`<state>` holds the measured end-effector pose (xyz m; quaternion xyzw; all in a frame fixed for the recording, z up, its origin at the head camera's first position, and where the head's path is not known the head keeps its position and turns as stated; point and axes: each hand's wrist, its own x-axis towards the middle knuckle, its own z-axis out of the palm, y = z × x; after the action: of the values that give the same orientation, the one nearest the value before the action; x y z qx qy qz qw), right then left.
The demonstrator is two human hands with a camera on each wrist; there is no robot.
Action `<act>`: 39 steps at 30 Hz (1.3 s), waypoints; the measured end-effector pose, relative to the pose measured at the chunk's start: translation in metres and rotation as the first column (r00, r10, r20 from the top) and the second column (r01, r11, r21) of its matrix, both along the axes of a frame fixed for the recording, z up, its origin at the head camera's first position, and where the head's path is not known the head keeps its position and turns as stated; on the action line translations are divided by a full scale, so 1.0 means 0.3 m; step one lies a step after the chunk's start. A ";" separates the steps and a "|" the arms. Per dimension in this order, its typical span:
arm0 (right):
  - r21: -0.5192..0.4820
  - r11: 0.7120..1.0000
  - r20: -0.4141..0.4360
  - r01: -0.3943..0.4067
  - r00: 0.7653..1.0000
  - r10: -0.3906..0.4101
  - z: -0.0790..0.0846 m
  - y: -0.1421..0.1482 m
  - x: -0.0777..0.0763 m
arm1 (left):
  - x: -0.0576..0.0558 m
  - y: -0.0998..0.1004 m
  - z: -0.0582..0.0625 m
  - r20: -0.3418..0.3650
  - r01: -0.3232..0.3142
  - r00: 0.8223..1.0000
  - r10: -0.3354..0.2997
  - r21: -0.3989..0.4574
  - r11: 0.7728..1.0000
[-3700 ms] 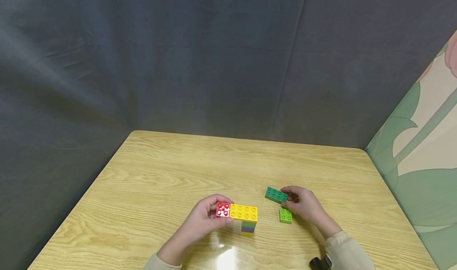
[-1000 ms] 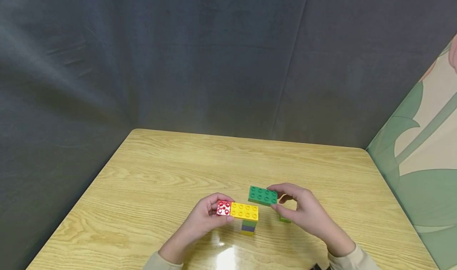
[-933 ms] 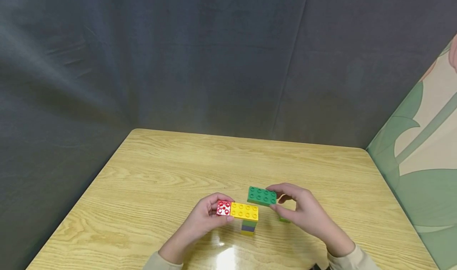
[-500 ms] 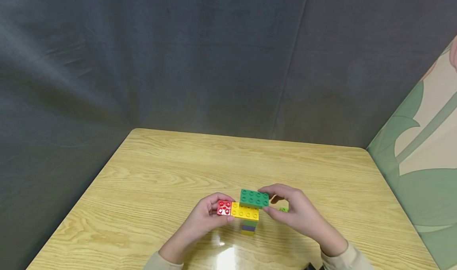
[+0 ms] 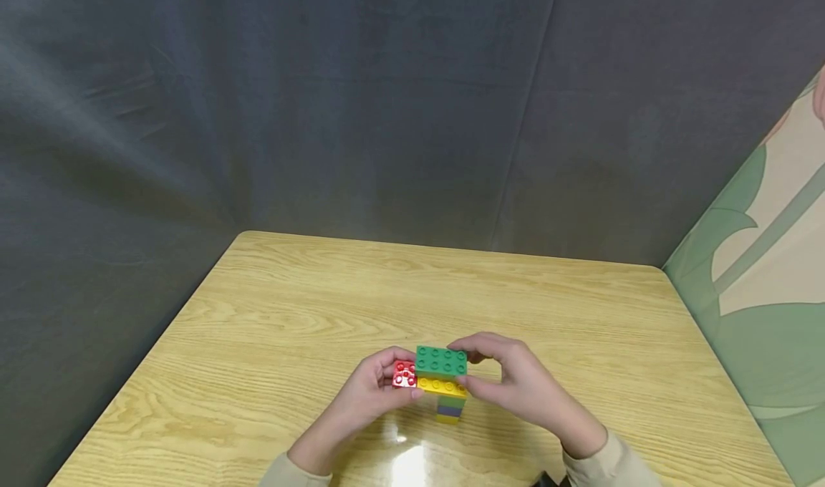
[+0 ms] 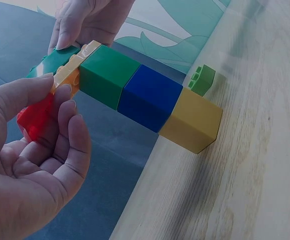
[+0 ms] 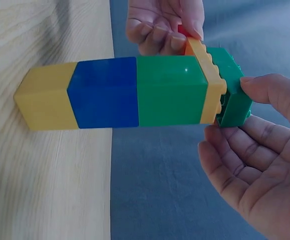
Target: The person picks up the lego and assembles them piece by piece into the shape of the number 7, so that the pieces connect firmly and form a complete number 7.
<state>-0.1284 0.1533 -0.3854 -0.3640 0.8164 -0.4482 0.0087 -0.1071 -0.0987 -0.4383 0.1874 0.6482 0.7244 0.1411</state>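
Observation:
A stack of bricks stands on the table: a yellow brick (image 7: 47, 97) at the bottom, then a blue brick (image 7: 104, 93) and a green brick (image 7: 170, 90). Across its top lies a long yellow brick (image 5: 443, 387), reaching out leftward, with a red brick (image 5: 404, 374) at that free end. My left hand (image 5: 376, 389) pinches the red brick and the yellow brick's end between thumb and fingers. Thumb and fingers of my right hand (image 5: 515, 381) hold a long green brick (image 5: 441, 360) right over the yellow studs, slightly tilted in the right wrist view.
A small lime-green brick (image 6: 203, 80) lies on the wooden table (image 5: 309, 293) beyond the stack; my right hand hides it in the head view. A dark curtain (image 5: 387, 114) hangs behind the table, and a leaf-patterned panel (image 5: 767, 315) stands to the right.
My right hand has picked up the long green brick from the table and carried it left, over the long yellow brick. My left hand has kept its hold at nearly the same place.

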 end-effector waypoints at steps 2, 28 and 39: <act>0.003 1.000 -0.001 -0.004 1.000 0.004 0.000 -0.009 0.000 | 0.000 0.000 0.000 -0.007 0.007 1.000 -0.007 0.001 1.000; -0.008 1.000 0.001 -0.025 1.000 0.025 -0.017 -0.065 0.001 | 0.000 -0.005 0.005 -0.006 0.036 0.999 -0.036 0.028 0.999; -0.023 0.998 -0.051 -0.050 0.998 0.048 -0.026 -0.079 0.003 | -0.001 -0.007 0.004 -0.019 0.052 0.999 -0.051 0.040 0.998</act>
<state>-0.1277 0.1298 -0.3932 -0.3952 0.8016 -0.4486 -0.0054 -0.1076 -0.1009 -0.4372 0.2134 0.6298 0.7317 0.1499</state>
